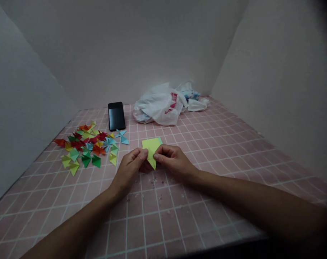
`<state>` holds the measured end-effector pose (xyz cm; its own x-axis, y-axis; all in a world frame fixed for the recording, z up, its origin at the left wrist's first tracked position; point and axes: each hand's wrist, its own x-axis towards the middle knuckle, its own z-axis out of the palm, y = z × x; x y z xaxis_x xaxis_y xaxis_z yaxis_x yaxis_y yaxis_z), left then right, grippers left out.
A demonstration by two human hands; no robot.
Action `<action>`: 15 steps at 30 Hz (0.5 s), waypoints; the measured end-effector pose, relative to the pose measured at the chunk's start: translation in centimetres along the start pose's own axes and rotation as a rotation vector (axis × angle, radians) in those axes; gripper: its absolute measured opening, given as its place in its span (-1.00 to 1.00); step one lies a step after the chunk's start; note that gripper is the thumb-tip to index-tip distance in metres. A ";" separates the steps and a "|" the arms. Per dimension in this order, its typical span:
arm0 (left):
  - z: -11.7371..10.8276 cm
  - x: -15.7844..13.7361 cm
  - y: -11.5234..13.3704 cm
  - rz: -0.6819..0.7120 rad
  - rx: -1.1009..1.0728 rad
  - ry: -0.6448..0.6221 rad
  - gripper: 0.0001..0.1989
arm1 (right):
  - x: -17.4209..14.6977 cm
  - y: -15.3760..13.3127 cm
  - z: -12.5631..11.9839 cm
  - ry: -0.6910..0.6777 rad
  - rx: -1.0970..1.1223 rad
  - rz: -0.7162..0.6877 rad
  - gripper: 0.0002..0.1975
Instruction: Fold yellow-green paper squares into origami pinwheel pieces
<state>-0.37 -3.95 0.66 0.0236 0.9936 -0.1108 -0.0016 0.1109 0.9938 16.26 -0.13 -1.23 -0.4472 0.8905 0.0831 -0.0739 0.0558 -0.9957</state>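
Note:
Between my hands is a yellow-green piece of folded origami paper, its lower end narrowing to a point that faces me. My left hand is closed, with the thumb and fingers pinching the paper's left edge. On the opposite edge, my right hand also pinches it, thumb against index finger. Just behind lies a flat yellow-green area with a square top and a light green strip at its upper right corner. I cannot tell whether this is a separate stack or part of the same sheet.
To the left, a pile of small folded paper shapes in several colours spreads over the pink checked tablecloth. A black phone stands behind the pile. White plastic bags lie crumpled near the back wall. Pale walls enclose the surface.

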 end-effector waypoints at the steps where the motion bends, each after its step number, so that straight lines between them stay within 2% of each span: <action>1: -0.1 0.1 0.0 -0.001 0.025 -0.016 -0.68 | 0.0 0.0 0.0 0.010 0.008 0.000 -0.79; 7: -0.4 0.3 0.0 0.055 0.082 -0.051 -0.75 | 0.2 0.3 0.0 -0.030 0.097 0.021 -0.76; 15: -0.3 0.4 0.1 0.084 0.141 -0.091 -0.73 | 0.2 0.0 -0.2 -0.029 0.053 0.012 -0.76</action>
<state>-0.70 -3.56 0.72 0.1202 0.9922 -0.0327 0.1324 0.0166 0.9911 16.32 0.10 -1.22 -0.4740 0.8775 0.0732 -0.1154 0.0205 -0.9931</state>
